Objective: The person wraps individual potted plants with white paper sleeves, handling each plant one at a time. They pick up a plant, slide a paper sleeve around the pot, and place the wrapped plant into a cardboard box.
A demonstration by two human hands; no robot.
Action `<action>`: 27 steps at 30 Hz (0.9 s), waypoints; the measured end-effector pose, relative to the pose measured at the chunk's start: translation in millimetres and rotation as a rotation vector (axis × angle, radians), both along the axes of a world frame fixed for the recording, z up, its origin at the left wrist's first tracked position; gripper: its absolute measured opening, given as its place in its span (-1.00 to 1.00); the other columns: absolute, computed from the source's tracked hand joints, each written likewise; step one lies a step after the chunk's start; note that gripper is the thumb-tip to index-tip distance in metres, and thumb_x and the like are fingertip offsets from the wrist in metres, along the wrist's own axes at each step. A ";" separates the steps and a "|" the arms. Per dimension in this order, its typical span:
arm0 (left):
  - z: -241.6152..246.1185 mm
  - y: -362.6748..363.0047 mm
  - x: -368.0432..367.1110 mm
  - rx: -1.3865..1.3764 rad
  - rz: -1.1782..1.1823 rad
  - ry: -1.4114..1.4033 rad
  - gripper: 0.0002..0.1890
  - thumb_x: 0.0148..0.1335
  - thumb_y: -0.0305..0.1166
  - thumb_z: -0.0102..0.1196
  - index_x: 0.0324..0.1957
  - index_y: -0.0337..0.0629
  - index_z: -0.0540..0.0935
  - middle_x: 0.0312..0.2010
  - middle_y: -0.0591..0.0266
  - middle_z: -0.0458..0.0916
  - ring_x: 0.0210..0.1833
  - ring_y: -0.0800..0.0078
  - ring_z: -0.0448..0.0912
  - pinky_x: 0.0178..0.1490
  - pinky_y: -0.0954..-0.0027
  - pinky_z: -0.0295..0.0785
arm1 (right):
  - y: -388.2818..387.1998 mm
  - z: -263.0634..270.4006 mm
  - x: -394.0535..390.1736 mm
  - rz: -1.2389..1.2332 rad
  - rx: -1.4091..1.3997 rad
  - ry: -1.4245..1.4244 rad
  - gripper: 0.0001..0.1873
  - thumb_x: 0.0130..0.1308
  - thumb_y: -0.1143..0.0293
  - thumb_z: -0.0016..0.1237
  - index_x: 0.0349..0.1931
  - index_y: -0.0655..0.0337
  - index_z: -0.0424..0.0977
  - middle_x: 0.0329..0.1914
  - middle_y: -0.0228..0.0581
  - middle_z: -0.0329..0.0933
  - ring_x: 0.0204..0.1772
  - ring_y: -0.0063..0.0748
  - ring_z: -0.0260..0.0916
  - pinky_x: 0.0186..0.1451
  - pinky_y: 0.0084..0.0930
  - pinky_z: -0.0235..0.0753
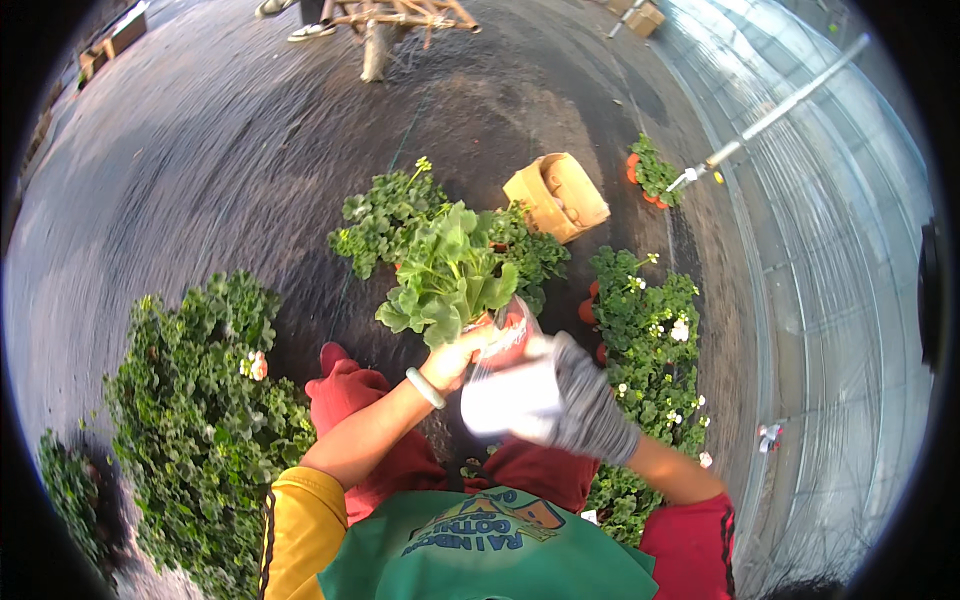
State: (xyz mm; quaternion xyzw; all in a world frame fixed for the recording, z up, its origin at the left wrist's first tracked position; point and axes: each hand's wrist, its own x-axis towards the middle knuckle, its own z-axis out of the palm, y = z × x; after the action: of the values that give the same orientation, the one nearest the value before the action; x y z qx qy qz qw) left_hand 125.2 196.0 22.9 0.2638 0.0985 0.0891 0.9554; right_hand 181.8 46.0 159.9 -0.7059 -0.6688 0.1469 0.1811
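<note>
My left hand [454,360], bare with a pale bangle at the wrist, grips the reddish pot [510,337] of a leafy green plant [450,277], which leans away from me. Clear plastic film [525,311] lies around part of the pot. My right hand [577,397], in a grey striped knit glove, is blurred and closed on a bright white object [510,397] just below the pot. The glare hides what that object is. Beyond the held plant, more potted green plants [390,217] stand on the dark ground cloth.
A large group of leafy plants [210,420] stands at left, and white-flowered potted plants [652,330] at right. An open cardboard box [536,199] sits ahead. A metal pole [780,112] slants beside the plastic sheeting [832,300]. A wooden stand [375,52] and a person's shoes [311,31] are farther off.
</note>
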 end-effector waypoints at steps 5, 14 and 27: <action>-8.7 -4.0 -11.9 -0.096 0.075 -0.051 -0.56 0.00 -0.51 0.14 -0.01 -0.26 0.38 -0.19 0.27 0.52 -0.17 0.46 0.52 -0.06 0.43 0.42 | 22.2 -93.7 -50.7 -0.194 -0.265 -0.225 -0.44 -0.05 0.04 0.09 -0.25 0.40 0.36 -0.36 0.00 0.38 -0.27 -0.17 0.41 -0.27 -0.25 0.40; -5.4 18.7 -32.4 -0.081 0.108 -0.058 -0.58 -0.03 -0.45 0.14 -0.06 -0.27 0.41 -0.23 0.24 0.55 -0.17 0.45 0.53 -0.04 0.45 0.41 | 96.3 -110.1 102.7 -0.181 0.086 0.202 -0.72 0.19 0.40 -0.18 -0.10 0.27 0.37 -0.13 -0.20 0.44 -0.05 -0.38 0.37 0.06 -0.46 0.35; -7.2 11.8 -18.4 1.362 0.466 -0.070 -0.59 -0.11 -0.34 0.17 -0.15 -0.27 0.50 -0.19 0.14 0.53 -0.15 0.29 0.50 -0.05 0.35 0.38 | 68.4 -107.0 -37.3 0.134 -0.556 1.668 -0.57 0.02 0.27 0.01 -0.13 0.35 0.36 -0.16 -0.14 0.44 -0.12 -0.22 0.42 0.00 -0.28 0.42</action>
State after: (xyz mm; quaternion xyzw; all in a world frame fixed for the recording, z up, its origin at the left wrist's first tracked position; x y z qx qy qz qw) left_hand 106.8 207.8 15.8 0.7700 0.0439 0.3406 0.5377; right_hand 144.5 114.4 52.9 -0.3463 -0.2988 0.7821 0.4232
